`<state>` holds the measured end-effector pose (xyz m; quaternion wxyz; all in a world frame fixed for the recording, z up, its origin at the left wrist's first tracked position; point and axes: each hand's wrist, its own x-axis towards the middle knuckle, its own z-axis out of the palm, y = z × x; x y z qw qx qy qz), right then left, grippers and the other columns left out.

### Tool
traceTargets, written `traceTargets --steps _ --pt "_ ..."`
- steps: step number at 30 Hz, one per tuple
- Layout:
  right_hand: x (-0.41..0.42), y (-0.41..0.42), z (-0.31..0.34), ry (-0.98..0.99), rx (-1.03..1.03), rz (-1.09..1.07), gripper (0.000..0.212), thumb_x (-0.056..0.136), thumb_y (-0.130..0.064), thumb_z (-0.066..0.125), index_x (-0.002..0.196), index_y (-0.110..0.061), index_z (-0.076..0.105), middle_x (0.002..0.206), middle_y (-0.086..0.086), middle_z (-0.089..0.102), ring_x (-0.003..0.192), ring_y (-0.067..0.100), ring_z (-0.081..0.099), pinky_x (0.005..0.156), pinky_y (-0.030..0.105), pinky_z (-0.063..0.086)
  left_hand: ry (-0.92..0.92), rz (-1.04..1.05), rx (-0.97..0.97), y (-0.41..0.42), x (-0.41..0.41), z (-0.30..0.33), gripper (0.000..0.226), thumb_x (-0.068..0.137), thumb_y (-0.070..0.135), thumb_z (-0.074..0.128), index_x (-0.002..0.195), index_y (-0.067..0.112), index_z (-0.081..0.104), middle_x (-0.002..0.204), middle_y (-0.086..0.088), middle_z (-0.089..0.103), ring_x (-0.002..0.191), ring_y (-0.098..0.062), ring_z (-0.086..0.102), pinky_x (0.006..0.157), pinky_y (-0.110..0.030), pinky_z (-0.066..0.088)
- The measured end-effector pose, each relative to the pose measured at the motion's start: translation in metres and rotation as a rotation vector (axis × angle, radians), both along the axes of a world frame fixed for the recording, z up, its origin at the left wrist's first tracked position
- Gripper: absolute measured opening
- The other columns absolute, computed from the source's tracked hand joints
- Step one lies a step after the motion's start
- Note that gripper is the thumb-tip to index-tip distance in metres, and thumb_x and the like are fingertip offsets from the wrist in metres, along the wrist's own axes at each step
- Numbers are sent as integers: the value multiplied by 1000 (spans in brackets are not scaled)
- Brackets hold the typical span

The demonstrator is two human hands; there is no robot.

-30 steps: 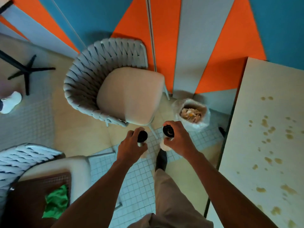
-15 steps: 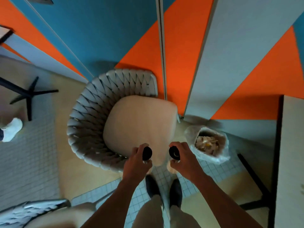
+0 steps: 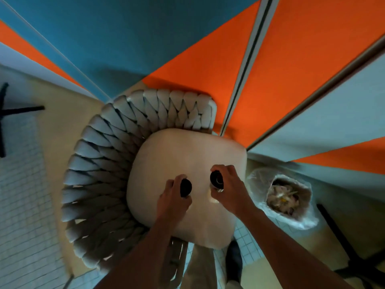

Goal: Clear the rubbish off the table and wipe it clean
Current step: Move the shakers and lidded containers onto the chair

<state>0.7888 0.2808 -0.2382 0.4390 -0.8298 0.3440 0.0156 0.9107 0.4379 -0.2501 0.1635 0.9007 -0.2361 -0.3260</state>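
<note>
Both hands' grips curled round small black-capped bottles, left (image 3: 173, 197) and right (image 3: 229, 185), above a beige cushioned woven chair (image 3: 187, 159).

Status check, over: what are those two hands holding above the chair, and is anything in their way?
Left hand and right hand each grip a dark-capped shaker. Both held over chair cushion. Rubbish bag open to the right; nothing blocking.

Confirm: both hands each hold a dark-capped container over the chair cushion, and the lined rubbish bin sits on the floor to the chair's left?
Not quite. In the head view the left hand and right hand each hold a dark-capped container over the chair cushion, but the lined rubbish bin sits on the floor to the chair's right, not its left.
</note>
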Motion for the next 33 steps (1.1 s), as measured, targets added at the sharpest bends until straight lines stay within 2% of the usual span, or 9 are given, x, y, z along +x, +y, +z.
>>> traceTargets --steps 2,5,8,12,17,22,27,33 --pt "32 -9 -17 0 -12 -20 56 77 -14 74 121 -34 46 120 -3 41 97 23 61 83 31 54 -13 23 -7 -14 30 -16 61 85 26 70 137 38 40 130 1 47 106 -27 61 92 -40 52" --pt "71 -20 -38 5 -49 -47 56 77 -12 74 121 -31 47 121 -3 40 98 24 62 78 28 49 -49 60 -44 -35 64 -34 62 84 24 72 136 36 42 129 -1 48 106 -28 60 92 -41 52" --pt "108 -30 -62 11 -98 -36 57 74 -9 76 119 -28 47 120 1 41 95 27 61 81 36 55 -90 90 -121 -55 93 -58 61 83 22 74 136 31 45 129 -4 50 106 -28 60 88 -37 51" --pt "140 -39 -86 30 -147 -25 57 71 -6 76 116 -25 47 119 4 41 91 33 61 79 44 57 -120 86 -197 -70 114 -82 61 81 16 76 135 26 49 132 -6 49 109 -30 61 86 -36 52" --pt "156 -40 -107 88 -197 30 60 74 -8 78 122 -24 46 123 7 40 97 35 61 81 46 57 -136 61 -261 -72 121 -103 63 81 15 78 136 25 48 133 -5 48 114 -27 60 86 -34 54" --pt "161 -38 -108 138 -214 45 65 74 -10 79 125 -26 42 124 7 39 99 34 60 79 45 58 -101 40 -267 -73 124 -103 67 82 15 77 137 30 42 136 -4 44 119 -25 59 91 -35 57" --pt "158 -34 -99 212 -152 59 83 70 -15 81 137 -32 35 133 5 34 110 32 57 81 45 58 -56 -29 -217 -72 127 -93 76 80 11 77 142 31 38 143 -2 37 123 -28 57 92 -40 57" --pt "145 -32 -74 289 -86 12 97 74 -18 79 147 -37 18 141 6 31 104 33 59 78 44 55 25 69 -130 -63 125 -70 95 81 14 78 153 36 21 153 -1 31 127 -28 54 96 -42 52"
